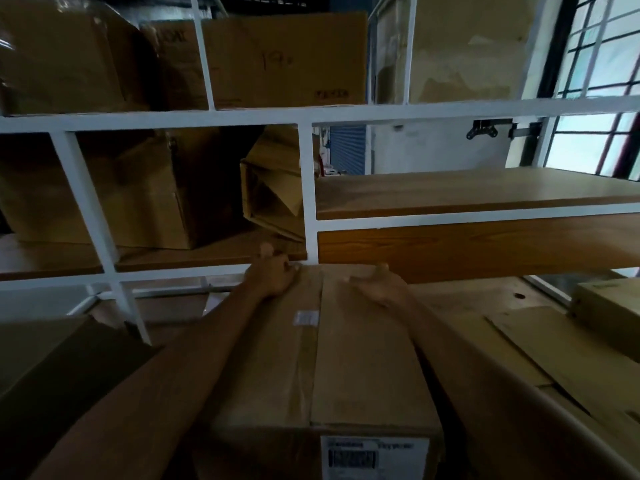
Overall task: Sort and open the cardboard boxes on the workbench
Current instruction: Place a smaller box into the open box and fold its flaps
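In the head view, the large cardboard box point(322, 358) stands in the middle of the workbench point(450, 299) just before the person, and its top seam is closed with tape, so I judge the opening is not yet begun. The left hand point(273, 275) grips its far corner. The right hand point(379, 285) lies at the far edge, too blurred to tell its grip, and a smaller box point(609, 303) waits at the right.

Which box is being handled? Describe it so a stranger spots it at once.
In front of the white rack, in the centre foreground, lies a long closed box; the left hand and right hand hold its far edge. Alone among the boxes in view, it shows a barcode label on its near face and a small white sticker on top.
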